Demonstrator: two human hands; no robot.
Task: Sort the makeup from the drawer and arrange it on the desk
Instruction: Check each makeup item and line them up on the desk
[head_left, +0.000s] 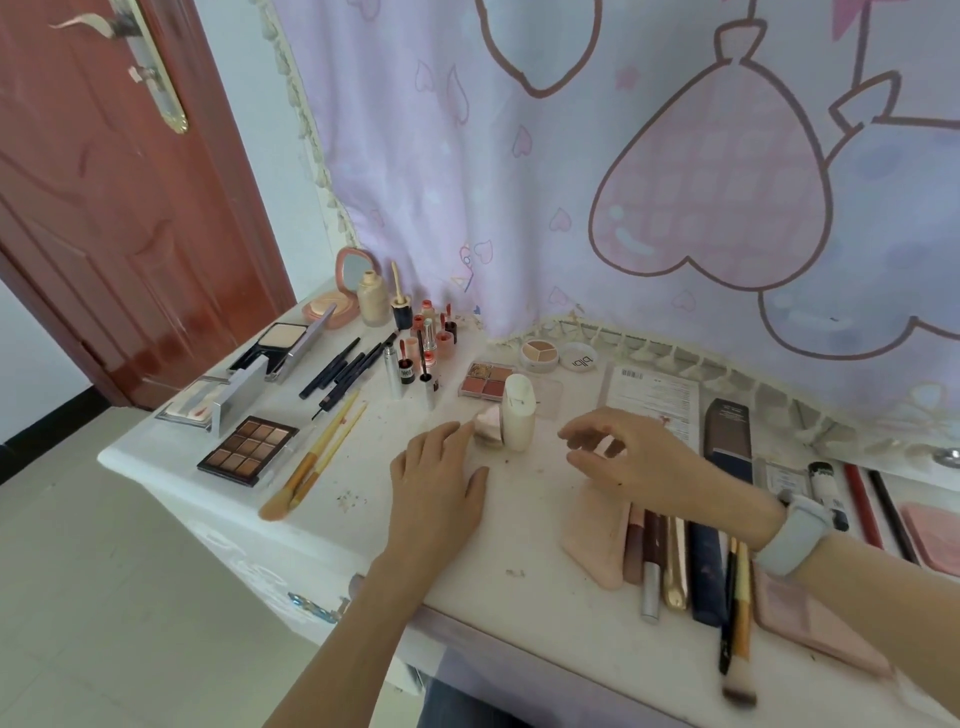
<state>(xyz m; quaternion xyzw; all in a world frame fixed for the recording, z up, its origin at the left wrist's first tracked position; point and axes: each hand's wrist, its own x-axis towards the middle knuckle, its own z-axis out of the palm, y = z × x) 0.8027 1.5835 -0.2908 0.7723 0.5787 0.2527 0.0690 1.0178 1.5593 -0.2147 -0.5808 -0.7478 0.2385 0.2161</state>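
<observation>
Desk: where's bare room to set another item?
Bare desk between the left hand and the pink sponge, out to the front edge; a smaller patch between the yellow brushes and left hand. Back-left corner and right side are crowded.

White worktop (332, 499) bearing, at the left, a brown eyeshadow palette (248, 450), two wooden-handled brushes (317, 457), black pencils (343, 371) and an open powder compact (283, 345); at the rear, a cluster of lip products (428, 338); centrally, a blush quad (485, 382) and white bottle (518, 413); at the right, a printed sheet (654, 402), dark box (730, 434) and a row of tubes and brushes (685, 571).
</observation>
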